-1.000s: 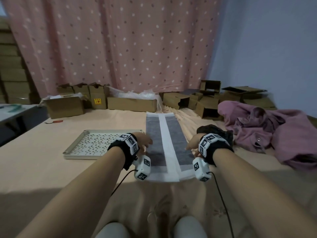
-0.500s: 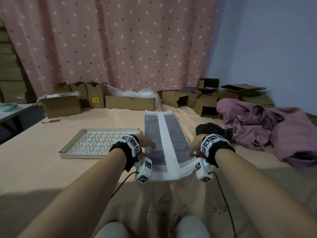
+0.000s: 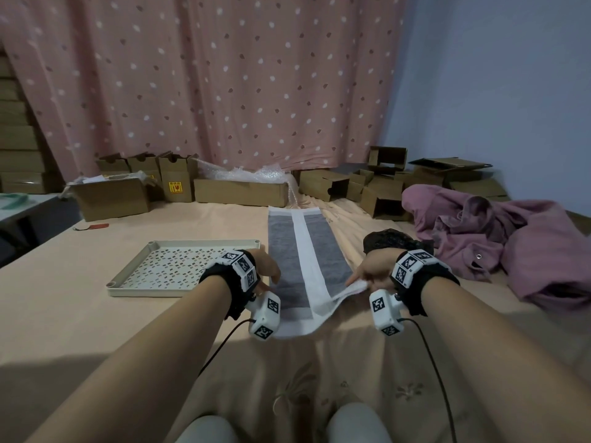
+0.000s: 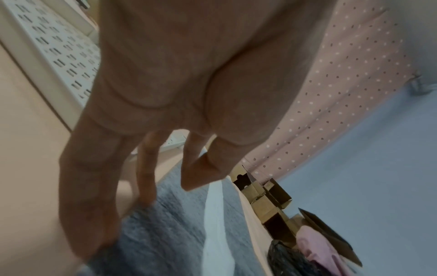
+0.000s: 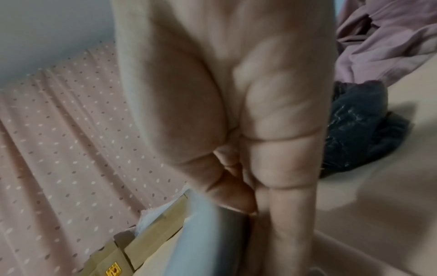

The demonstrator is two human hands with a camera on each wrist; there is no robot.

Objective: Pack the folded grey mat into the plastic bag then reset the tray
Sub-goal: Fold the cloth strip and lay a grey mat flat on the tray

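Observation:
The grey mat [image 3: 300,266], bordered in white, lies as a long strip on the peach bed sheet, running away from me. My right hand [image 3: 361,278] pinches its near right edge and holds that edge off the sheet; the right wrist view shows the right hand [image 5: 250,211] with its thumb pressed on the mat [image 5: 212,242]. My left hand [image 3: 267,271] rests straight fingers [image 4: 146,196] on the mat's [image 4: 177,233] left edge. The cream perforated tray [image 3: 144,290] sits left of the mat. A crumpled black plastic bag [image 3: 393,241] lies just behind my right hand.
A purple garment [image 3: 511,238] is heaped on the right of the bed. Cardboard boxes [image 3: 240,193] and bubble wrap line the far edge under the pink curtain. A small red item [image 3: 96,226] lies at the far left. My knees show at the bottom.
My right hand has taken hold of the mat's near right edge and raised it, curling the near end up. The left hand stays at the left edge.

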